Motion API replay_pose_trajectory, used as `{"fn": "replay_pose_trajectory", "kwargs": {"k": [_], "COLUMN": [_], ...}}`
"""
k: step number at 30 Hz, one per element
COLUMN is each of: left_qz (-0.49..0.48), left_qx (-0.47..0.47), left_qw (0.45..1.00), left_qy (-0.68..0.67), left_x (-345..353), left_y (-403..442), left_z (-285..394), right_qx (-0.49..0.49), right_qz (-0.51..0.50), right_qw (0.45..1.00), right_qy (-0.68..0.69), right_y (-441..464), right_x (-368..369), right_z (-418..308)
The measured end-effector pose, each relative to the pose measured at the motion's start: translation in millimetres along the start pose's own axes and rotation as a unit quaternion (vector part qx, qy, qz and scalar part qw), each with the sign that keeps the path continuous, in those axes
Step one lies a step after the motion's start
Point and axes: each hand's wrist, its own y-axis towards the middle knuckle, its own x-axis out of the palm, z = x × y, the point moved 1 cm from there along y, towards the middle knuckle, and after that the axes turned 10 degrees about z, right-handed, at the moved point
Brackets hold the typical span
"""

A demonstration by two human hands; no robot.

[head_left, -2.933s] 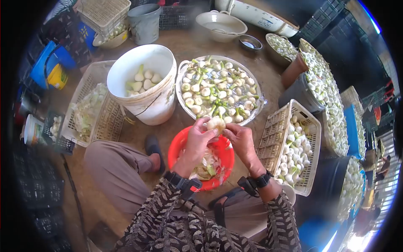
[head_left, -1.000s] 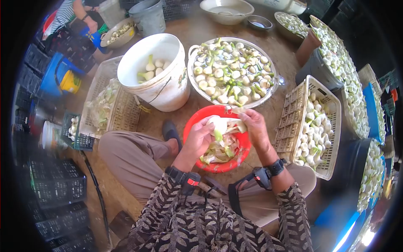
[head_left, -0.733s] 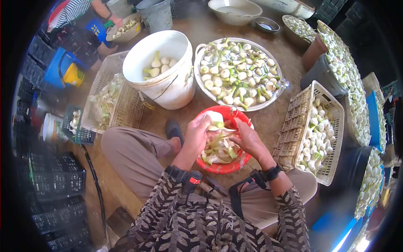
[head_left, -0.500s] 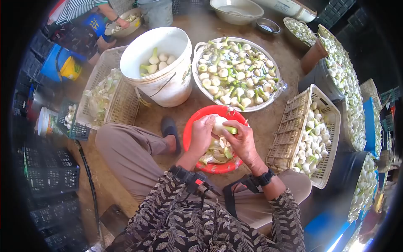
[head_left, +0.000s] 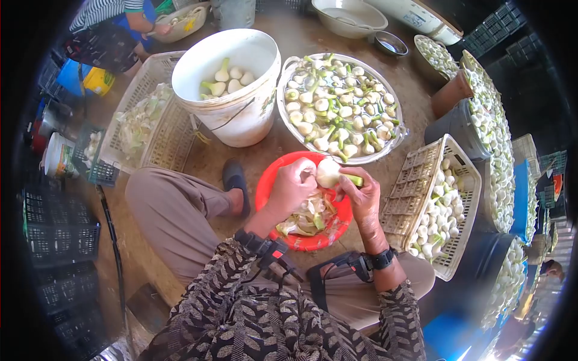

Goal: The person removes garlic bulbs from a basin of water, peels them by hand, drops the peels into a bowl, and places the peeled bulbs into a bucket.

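Note:
My right hand (head_left: 363, 191) grips a fresh garlic bulb (head_left: 327, 172) by its short green stem, with the white bulb pointing left. Close beside the bulb, my left hand (head_left: 295, 185) is closed, its fingertips pinched together; whatever is between them is too small to make out. Both hands are above a red basin (head_left: 260, 198). Pale, loose garlic peels (head_left: 308, 218) lie in the basin.
Beyond the basin stand a white bucket (head_left: 253, 120) holding several bulbs and a wide bowl (head_left: 385, 153) of bulbs in water. Right is a crate (head_left: 402, 210) of bulbs; left, a crate (head_left: 114, 150) with peels. Another person's hand (head_left: 161, 28) works far left.
My left hand has come off the garlic bulb and is now pinched beside it. My right hand still holds the stem and has moved slightly right. The view has shifted a little.

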Motion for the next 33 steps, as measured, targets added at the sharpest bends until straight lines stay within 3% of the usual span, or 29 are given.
{"fn": "replay_pose_trajectory", "kwargs": {"k": [1,3,7,9,10,12,13,18,20,21,24,26,28,29,32,33], "left_qz": [0.001,0.038,0.038,-0.121,-0.12,-0.165,-0.154,-0.074,-0.018,0.0,-0.052,-0.053,-0.043,-0.041,-0.057,-0.053], "left_qx": [-0.001,-0.147,-0.175,-0.227,-0.226,-0.406,-0.413,-0.39,-0.284,-0.142,-0.086,-0.068,0.01,0.009,0.01,-0.064], "left_qw": [1.0,0.988,0.979,0.957,0.957,0.833,0.831,0.877,0.955,0.986,0.995,0.996,0.993,0.993,0.995,0.996], "left_qy": [0.0,-0.029,-0.093,-0.138,-0.138,-0.338,-0.339,-0.272,-0.085,-0.082,-0.009,0.009,0.113,0.115,0.081,0.035], "left_x": [-2,-6,-6,3,8,23,31,1,-6,-2,-6,-4,-7,-8,-9,-10], "left_y": [1,1,-6,-15,-19,-30,-30,-17,-17,-18,-13,-11,-7,-5,-3,-2], "left_z": [-3,-10,5,15,16,14,-4,-40,-50,-55,3,8,11,10,2,-5], "right_qx": [0.001,0.013,0.067,0.087,0.106,0.108,0.108,0.138,0.127,0.109,0.068,0.039,-0.017,-0.053,-0.041,-0.042], "right_qz": [-0.001,0.009,0.061,0.088,0.113,0.104,0.098,0.119,0.104,0.079,0.03,0.006,-0.022,-0.031,-0.032,-0.035], "right_qw": [1.0,0.999,0.992,0.984,0.974,0.978,0.981,0.959,0.961,0.976,0.995,0.999,0.995,0.99,0.991,0.991], "right_qy": [-0.001,0.03,0.093,0.129,0.167,0.147,0.127,0.216,0.221,0.171,0.06,-0.003,-0.091,-0.125,-0.12,-0.122], "right_y": [-1,-2,4,3,4,2,2,7,13,12,6,2,-1,2,2,2], "right_x": [1,3,1,2,4,2,1,-17,-20,-19,-11,-7,0,-1,0,0], "right_z": [-3,-12,-2,7,10,20,22,15,12,13,12,5,-1,5,6,6]}}
